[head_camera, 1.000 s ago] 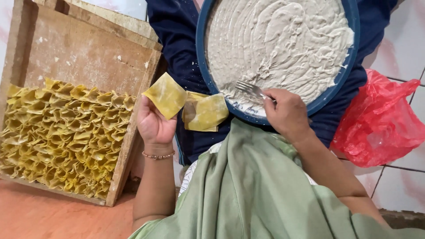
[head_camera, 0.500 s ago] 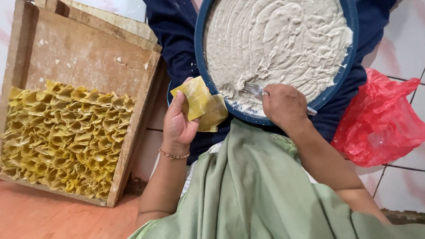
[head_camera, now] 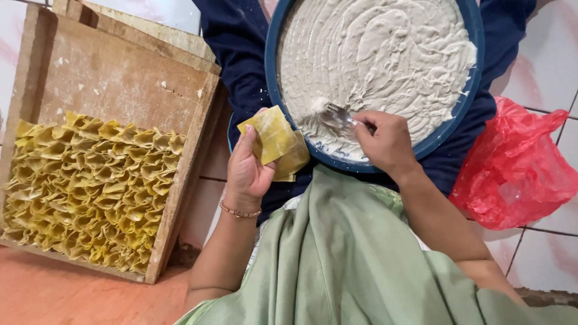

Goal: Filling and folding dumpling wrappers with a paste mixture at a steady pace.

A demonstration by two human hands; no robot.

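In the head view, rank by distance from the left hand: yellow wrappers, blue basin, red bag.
From the left hand:
1. Yellow wrappers, held in its fingers.
2. Blue basin, just right of it.
3. Red bag, far right, beyond the right hand.

The person wears a loose sage-green garment (head_camera: 355,271) with soft folds, filling the frame from five to seven o'clock. Both forearms are bare. The left hand (head_camera: 248,171) has a thin beaded bracelet (head_camera: 239,212) at the wrist; the right hand (head_camera: 385,143) wears nothing.
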